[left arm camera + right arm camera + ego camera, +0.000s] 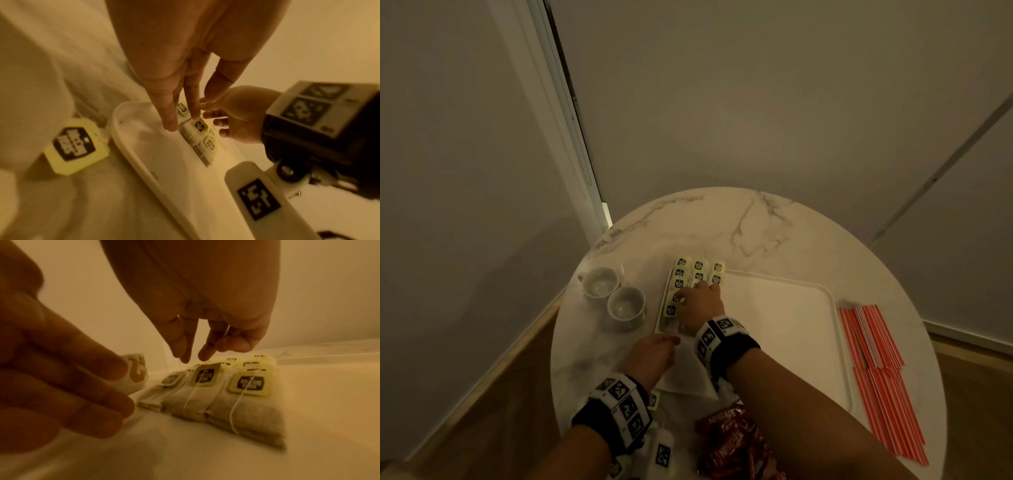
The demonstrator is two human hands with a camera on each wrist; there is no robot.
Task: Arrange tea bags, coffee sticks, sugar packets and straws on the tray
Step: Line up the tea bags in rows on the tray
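Fingers (185, 344) of the right hand (700, 305) are hanging straight over the tea bags (690, 274), grip released; left hand (652, 354) is pinching a white sheet (688, 373) just behind.

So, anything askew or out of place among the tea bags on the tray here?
Mostly neat: the tea bags lie in overlapping rows at the tray's far left corner. One tag in the middle row tilts up off its bag, under the right hand. Nothing looks spilled or torn.
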